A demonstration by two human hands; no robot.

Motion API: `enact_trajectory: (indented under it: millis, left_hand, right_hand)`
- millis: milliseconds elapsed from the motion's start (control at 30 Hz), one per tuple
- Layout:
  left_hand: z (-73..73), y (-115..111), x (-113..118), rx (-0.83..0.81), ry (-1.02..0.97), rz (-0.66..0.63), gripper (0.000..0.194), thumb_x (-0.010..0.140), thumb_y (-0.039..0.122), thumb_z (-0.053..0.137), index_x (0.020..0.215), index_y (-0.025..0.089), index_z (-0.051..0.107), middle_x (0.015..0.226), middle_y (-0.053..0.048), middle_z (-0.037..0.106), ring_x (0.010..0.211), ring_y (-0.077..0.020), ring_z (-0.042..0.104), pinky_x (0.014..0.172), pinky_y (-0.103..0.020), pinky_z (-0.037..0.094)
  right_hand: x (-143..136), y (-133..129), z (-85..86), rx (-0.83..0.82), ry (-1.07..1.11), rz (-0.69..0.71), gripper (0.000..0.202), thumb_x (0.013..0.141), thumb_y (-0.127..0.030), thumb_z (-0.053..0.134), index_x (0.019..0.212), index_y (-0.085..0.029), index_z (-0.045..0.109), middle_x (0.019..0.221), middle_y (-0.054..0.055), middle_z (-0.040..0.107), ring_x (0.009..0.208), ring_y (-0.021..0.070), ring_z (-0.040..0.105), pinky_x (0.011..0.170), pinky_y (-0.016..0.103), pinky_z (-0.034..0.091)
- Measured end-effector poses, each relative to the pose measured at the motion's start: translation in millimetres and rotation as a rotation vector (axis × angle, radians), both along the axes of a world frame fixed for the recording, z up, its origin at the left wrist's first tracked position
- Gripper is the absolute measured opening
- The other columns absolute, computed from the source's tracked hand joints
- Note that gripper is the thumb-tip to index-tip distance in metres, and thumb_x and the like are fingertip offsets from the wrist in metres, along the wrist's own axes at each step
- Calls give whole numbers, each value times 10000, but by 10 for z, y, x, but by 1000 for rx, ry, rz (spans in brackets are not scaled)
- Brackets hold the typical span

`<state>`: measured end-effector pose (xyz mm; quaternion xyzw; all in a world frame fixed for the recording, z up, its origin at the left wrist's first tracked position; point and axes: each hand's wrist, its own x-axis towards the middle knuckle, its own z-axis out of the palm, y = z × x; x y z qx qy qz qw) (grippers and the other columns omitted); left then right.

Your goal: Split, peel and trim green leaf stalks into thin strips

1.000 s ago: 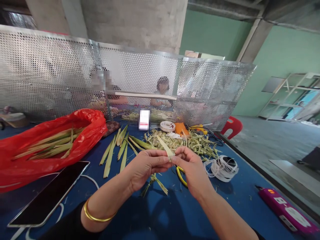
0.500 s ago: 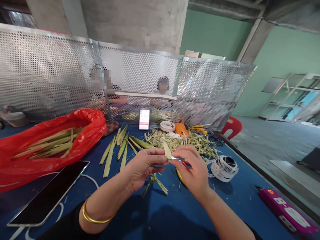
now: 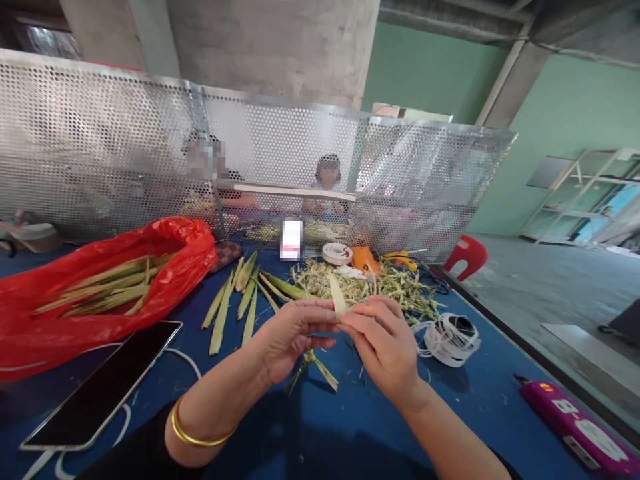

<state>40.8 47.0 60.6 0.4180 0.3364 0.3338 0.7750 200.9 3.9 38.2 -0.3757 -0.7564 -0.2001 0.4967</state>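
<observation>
A short pale corn husk piece [image 3: 337,295] stands upright between my hands above the blue table. My left hand [image 3: 293,333] pinches its lower end between thumb and fingers. Thumb and fingertips of my right hand [image 3: 387,343] meet at the same lower end from the right side. Whether anything else is inside the right palm is hidden. Below my left hand lies a small tied bunch of husk [image 3: 314,370]. Several long green husk leaves [image 3: 220,323] lie on the table to the left. Behind my hands spreads a heap of shredded husk [image 3: 320,277].
At left are a red plastic bag [image 3: 185,267] of husks and a dark-screened tablet [image 3: 105,387] with a white cable. A white ribbon spool [image 3: 453,339] and a purple device [image 3: 575,423] sit at right. A perforated metal screen [image 3: 280,133] stands behind, with people beyond it.
The red-handled tool with a pale blade, seen in my right hand before, no longer shows. My right fingertips have closed in on the husk's base. The left hand keeps its pinch.
</observation>
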Motion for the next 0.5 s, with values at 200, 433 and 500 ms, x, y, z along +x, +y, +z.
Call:
enact_trajectory:
  millis: [200, 433, 500]
  left_hand:
    - [-15, -22, 26, 83, 42, 69, 156, 631, 222, 748, 737, 125, 688, 733, -35, 634, 699, -132, 587, 648, -257, 501]
    - [18, -56, 48, 153, 81, 150, 181, 573, 243, 785, 676, 126, 692, 686, -18, 629, 665, -123, 584, 663, -252, 486]
    - [6, -60, 55, 155, 81, 156, 178, 572, 245, 783, 671, 128, 692, 686, -17, 630, 667, -124, 584, 666, -253, 483]
  right_hand:
    - [-17, -23, -1, -10, -19, -12, 188, 826, -86, 585, 917, -243, 637, 800, 13, 675, 724, 139, 624, 854, 372, 444]
    - [-8, -32, -4, -21, 3, -31, 144, 837, -113, 581, 885, -237, 638, 790, 8, 671, 701, 134, 620, 875, 375, 422]
    - [-9, -30, 0, -37, -10, -44, 132, 849, -123, 563, 880, -229, 635, 797, 9, 669, 715, 135, 619, 884, 372, 410]
